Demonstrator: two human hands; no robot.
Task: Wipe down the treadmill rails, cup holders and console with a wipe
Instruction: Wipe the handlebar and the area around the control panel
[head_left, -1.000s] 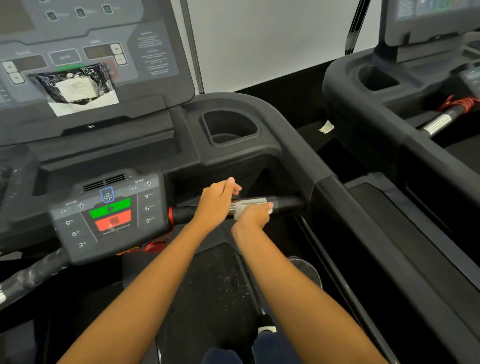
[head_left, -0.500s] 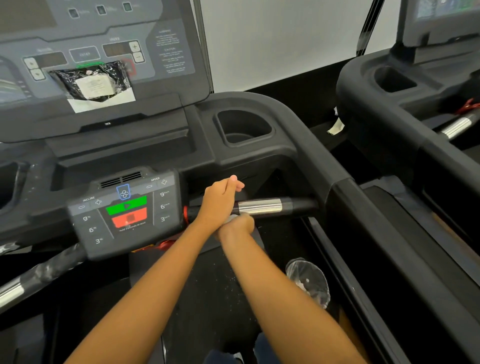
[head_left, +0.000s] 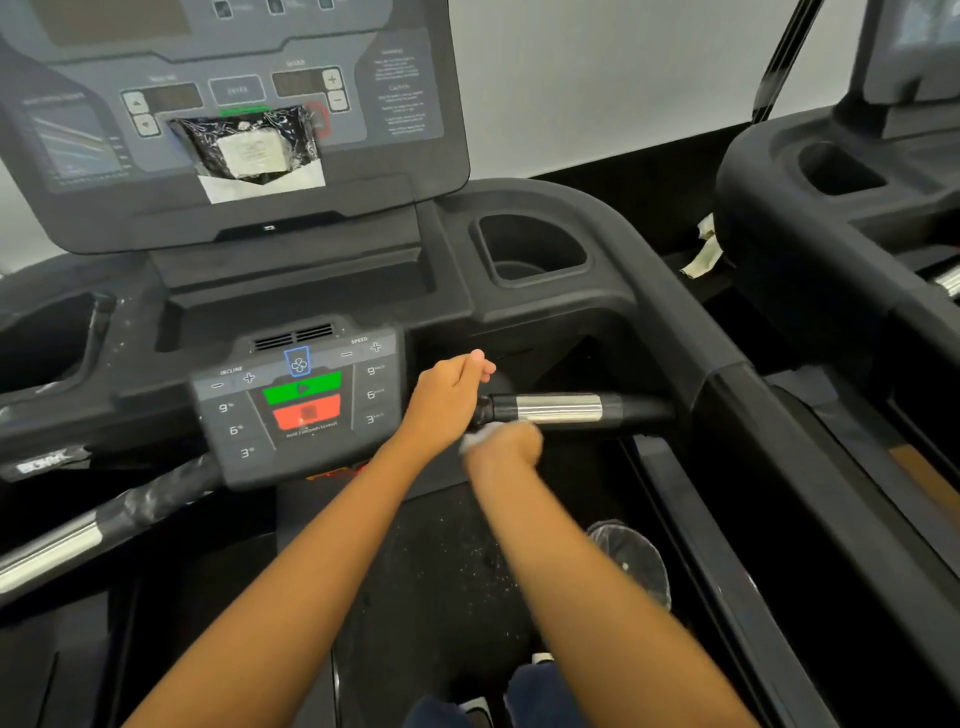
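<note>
From the head view, the right cup holder (head_left: 535, 249) is a deep, rounded-corner well moulded into matte black plastic; only its dark walls and floor show. The left cup holder (head_left: 47, 343) is partly out of view, its inside too dark to read. On the glossy grey console (head_left: 395, 171) sits a crinkled plastic-wrapped packet (head_left: 254, 148) over white paper.

The left hand (head_left: 447, 395) curls round the black inner end of the handlebar (head_left: 558, 408), a round bar with a brushed-metal sleeve. The right hand (head_left: 506, 449), motion-blurred, is balled round a crumpled white wipe (head_left: 478, 436), just below the bar beside the left hand; whether the wipe touches the bar cannot be told. A crumpled clear plastic piece (head_left: 631, 566) lies on the speckled black belt (head_left: 441, 545).
</note>
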